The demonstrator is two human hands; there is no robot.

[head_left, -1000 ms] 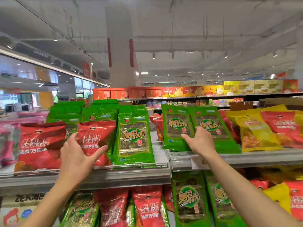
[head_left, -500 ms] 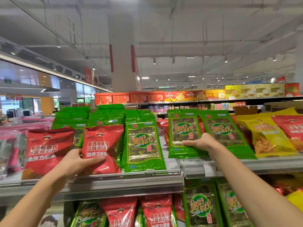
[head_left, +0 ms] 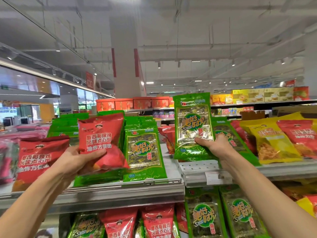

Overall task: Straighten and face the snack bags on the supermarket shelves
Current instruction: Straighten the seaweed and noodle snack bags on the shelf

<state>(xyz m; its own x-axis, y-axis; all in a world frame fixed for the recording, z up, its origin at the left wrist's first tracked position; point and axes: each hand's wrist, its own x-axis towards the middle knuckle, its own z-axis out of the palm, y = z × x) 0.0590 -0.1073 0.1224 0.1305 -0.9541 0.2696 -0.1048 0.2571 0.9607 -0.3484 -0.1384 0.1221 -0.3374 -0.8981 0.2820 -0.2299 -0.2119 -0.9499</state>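
left fingers: thumb across the front of a red bag, other fingers tucked behind it, so it's a proper grip; left hand has it lifted off the shelf, tilted a bit
right fingers: curled round the lower right edge of a green bag, pinching it; right hand holds it upright, up above the shelf
red bags: 1 in hand, 1 standing on the top shelf to its left, 1 far right up top, at least 2 on the tier below
green bags: 1 in hand, 1 faced at the front between the hands with a row stacked behind it, 1 leaning behind the right hand, about 3 below
yellow bag: 1 clear one, right of the right hand, leaning back
surface: grey metal shelving, two units side by side, the right one sits slightly higher, price tag on its front lip
room: big supermarket, white ceiling with pipes and spotlights, white pillar with red stripes, orange and yellow boxes lined up on far shelves
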